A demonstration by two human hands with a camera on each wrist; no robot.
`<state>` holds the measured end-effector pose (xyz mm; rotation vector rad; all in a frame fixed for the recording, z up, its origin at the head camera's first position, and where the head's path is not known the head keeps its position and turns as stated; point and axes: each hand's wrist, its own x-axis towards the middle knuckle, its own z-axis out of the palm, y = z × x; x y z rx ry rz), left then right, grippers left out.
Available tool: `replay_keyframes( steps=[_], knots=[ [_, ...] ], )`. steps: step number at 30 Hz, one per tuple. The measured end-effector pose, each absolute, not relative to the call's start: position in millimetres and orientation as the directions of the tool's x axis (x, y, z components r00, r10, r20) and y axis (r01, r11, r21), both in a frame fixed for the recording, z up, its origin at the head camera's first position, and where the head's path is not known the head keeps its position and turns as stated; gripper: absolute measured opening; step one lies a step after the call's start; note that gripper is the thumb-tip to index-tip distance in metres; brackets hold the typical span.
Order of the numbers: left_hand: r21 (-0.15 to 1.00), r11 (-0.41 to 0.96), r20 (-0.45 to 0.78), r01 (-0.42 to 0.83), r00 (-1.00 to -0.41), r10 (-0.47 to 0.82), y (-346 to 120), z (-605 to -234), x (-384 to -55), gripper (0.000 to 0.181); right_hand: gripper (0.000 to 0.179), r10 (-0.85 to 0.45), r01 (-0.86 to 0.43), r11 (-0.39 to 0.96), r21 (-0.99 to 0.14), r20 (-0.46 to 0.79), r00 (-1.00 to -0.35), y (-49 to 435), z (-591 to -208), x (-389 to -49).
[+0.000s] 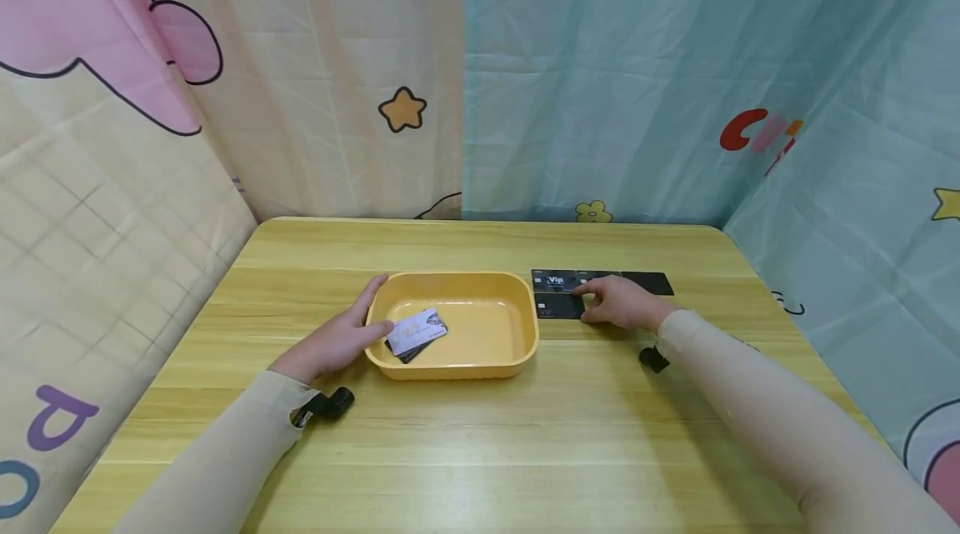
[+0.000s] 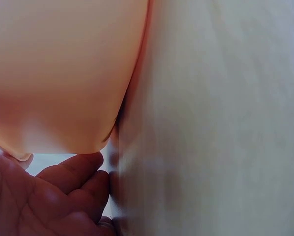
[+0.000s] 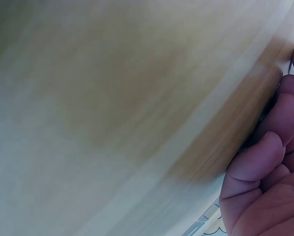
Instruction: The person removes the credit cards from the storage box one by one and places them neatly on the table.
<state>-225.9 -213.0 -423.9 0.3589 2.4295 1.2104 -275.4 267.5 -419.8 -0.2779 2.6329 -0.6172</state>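
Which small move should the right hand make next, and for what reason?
Perhaps the right hand should draw back from the lower black card: it reaches that card's right end, and the card already lies along the upper card row.

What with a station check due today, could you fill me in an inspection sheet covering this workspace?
Surface: light wood-grain table.
Job's things: yellow tray holding a white card on top of dark card stock; right of it, three black cards in the far row and one near-row card.
Clutter: nothing seen.
Hands: left hand holds the tray's left end, thumb over the rim; right hand has fingertips at the near-row card's right end, grip unclear.
Cables: nothing seen.
Surroundings: cartoon-printed fabric behind and on both sides.
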Motion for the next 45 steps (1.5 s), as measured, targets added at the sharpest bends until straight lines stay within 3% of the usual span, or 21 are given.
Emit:
replay_keyframes(
  steps=[24, 45],
  knots=[
    [0.794, 0.606, -0.234, 0.057, -0.89, 0.39, -218, -423, -225, 0.086, 0.06, -0.283, -0.09, 0.867, -0.49, -0.335, -0.899, 266, -414, -275],
    [0.807, 0.584, -0.202, 0.087, -0.889, 0.412, -214, -427, -228, 0.086, 0.065, -0.41, -0.24, 0.777, -0.582, -0.179, -0.894, 207, -347, -285]
  ],
)
